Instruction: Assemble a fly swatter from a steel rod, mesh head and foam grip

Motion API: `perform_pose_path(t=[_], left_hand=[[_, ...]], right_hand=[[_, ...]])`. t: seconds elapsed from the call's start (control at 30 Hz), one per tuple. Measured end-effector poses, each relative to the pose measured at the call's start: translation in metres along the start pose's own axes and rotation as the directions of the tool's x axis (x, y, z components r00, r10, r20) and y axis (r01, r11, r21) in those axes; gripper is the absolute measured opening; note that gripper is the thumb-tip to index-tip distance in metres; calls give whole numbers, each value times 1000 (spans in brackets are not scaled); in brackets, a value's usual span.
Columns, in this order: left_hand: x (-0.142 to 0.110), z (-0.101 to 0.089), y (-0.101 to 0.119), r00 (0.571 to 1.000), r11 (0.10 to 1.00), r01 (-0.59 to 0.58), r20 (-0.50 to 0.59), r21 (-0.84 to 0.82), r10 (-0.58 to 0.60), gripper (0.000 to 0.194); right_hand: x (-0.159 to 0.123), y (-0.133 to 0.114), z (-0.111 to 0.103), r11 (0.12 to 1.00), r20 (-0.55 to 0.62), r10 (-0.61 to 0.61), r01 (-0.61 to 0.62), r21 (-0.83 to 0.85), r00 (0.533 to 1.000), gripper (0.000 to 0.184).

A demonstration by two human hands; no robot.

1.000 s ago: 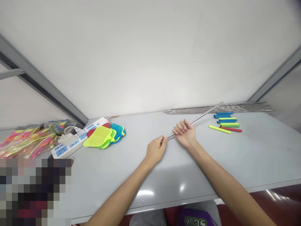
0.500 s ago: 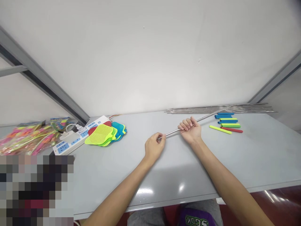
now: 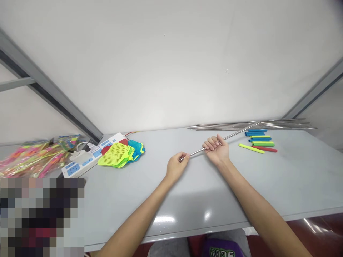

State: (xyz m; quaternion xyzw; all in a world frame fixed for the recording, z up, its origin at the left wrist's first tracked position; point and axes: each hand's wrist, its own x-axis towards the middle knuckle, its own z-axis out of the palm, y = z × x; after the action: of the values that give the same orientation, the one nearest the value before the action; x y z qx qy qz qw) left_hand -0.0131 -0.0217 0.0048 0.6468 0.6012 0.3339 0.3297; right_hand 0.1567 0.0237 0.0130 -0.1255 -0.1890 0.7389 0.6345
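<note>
A thin steel rod [image 3: 235, 134] slants across the grey table [image 3: 294, 178] from the middle toward the back right. My right hand [image 3: 217, 149] is wrapped around the rod partway along, palm up. My left hand [image 3: 177, 166] pinches the rod's near end between thumb and fingers. Behind the rod's far end lies a bundle of several more steel rods [image 3: 281, 124] along the wall. Several coloured handle sleeves [image 3: 258, 141], blue, green, yellow and red, lie just right of my right hand.
A stack of mesh fly-swatter heads [image 3: 118, 154], yellow-green on top with blue and red beneath, lies at the left. A white power strip [image 3: 88, 160] with a plugged adapter sits behind it. Bags of colourful items [image 3: 32, 157] are at the far left. A white wall backs the table.
Both hands have slid the rod a little, its far end dropping closer to the rod bundle. The hands keep their grip; the view shifted slightly.
</note>
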Motion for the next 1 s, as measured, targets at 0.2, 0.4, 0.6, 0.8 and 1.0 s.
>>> perform_pose_path(t=[0.2,0.4,0.6,0.8,1.0], left_hand=[[2,1,-3,996,994,-34,81,-104,43,40],[4,1,-6,993,991,-30,113,-131,45,40],[1,0,-3,987,995,-94,125,-29,97,43],[-10,-2,7,964,935,-243,172,257,203,42],[-18,0,9,951,908,-253,259,335,169,41]], right_hand=[[0,-1,0,1000,-1,-23,23,-5,1000,36],[-1,0,-1,999,25,0,-1,36,1000,35],[2,-1,-2,996,41,10,-14,87,999,35],[3,-4,-4,993,44,48,-52,102,998,37],[3,-3,-6,988,35,95,-98,115,995,40]])
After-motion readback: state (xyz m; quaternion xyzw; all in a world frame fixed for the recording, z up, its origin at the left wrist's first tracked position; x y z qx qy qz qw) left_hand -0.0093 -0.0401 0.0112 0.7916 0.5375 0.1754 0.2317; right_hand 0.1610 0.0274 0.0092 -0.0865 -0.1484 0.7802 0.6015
